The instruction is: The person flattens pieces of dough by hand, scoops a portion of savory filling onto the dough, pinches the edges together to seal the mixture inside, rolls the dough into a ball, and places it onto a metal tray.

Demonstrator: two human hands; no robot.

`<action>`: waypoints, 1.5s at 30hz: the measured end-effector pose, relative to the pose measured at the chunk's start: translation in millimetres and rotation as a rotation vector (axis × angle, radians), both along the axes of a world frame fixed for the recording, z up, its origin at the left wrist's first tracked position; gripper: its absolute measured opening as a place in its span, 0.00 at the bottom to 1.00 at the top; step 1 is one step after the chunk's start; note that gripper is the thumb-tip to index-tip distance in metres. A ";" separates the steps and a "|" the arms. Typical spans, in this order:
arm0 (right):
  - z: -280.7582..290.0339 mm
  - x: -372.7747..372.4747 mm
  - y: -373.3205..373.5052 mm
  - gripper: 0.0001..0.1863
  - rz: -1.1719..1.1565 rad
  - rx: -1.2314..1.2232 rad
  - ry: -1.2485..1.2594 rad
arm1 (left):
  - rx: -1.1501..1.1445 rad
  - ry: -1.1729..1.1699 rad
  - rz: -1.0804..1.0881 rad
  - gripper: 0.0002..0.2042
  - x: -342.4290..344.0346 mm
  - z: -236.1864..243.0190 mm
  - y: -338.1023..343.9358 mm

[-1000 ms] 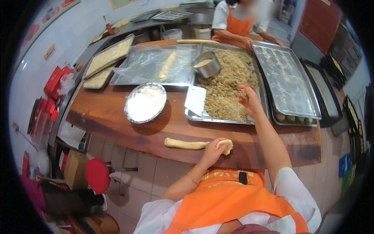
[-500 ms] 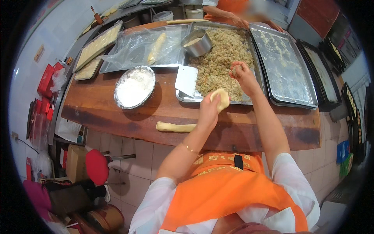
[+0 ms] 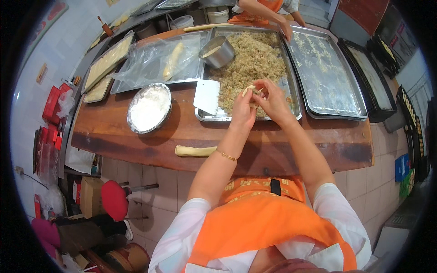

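Observation:
My left hand is curled round a small pale dough round, above the near end of a metal tray of crumbly brown-green filling. My right hand meets it there, its thumb and fingers bent in against the dough. Fingers cover most of the piece, and any filling inside cannot be made out. A pale dough roll lies on the wooden table, left of my left forearm. A white flat scraper rests on the tray's near left corner.
A metal pot sits in the filling. To the left are a bowl of white flour and a plastic-covered tray with a dough log. A crumb-dusted tray lies right. A co-worker's arm reaches in at the far side.
My right hand has come from over the filling to the dough in my left hand. The dough round, flat and open before, is now mostly hidden by fingers. The view has shifted slightly.

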State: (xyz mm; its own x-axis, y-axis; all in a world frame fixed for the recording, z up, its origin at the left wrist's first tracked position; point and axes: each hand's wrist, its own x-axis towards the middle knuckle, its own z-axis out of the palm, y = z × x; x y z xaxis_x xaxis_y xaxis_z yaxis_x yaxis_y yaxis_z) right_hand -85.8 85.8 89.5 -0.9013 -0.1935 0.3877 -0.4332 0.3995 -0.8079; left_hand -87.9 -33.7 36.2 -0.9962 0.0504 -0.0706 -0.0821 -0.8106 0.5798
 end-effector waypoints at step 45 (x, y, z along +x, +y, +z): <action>-10.9 -13.4 -11.0 0.21 -0.009 0.092 0.579 | 0.320 -0.337 0.127 0.17 -16.4 12.6 -10.5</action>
State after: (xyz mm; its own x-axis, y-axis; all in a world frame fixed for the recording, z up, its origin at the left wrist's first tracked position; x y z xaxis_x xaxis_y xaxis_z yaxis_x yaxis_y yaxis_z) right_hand -99.2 74.8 78.5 -0.5492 -0.2433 0.7995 -0.7903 0.4624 -0.4021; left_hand -104.3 -44.2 48.7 -0.9201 0.0019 -0.3917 -0.1115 -0.9599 0.2572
